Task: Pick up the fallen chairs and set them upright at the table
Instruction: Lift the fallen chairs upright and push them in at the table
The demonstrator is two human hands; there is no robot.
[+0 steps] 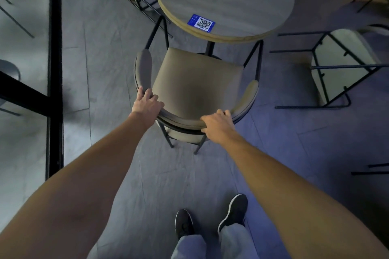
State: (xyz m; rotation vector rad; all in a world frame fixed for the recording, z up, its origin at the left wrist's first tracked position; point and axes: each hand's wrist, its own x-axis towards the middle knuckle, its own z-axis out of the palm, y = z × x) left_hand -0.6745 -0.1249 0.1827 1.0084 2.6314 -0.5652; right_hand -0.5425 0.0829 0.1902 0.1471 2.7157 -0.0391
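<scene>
Head view: your left hand [147,101] and right hand [217,124] grip the curved backrest of the upright chair [197,82], fingers [148,93] curled over its rim. It stands straight ahead, facing the round worktop [231,2]. On the grey floor [105,69], nearer your right hand, the fallen chair [341,65] lies with its legs pointing left.

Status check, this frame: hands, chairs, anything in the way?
Left hand and right hand grip backrest of upright chair. It stands at the round table. Fallen chair on its side at right, untouched. Nothing blocking.
</scene>
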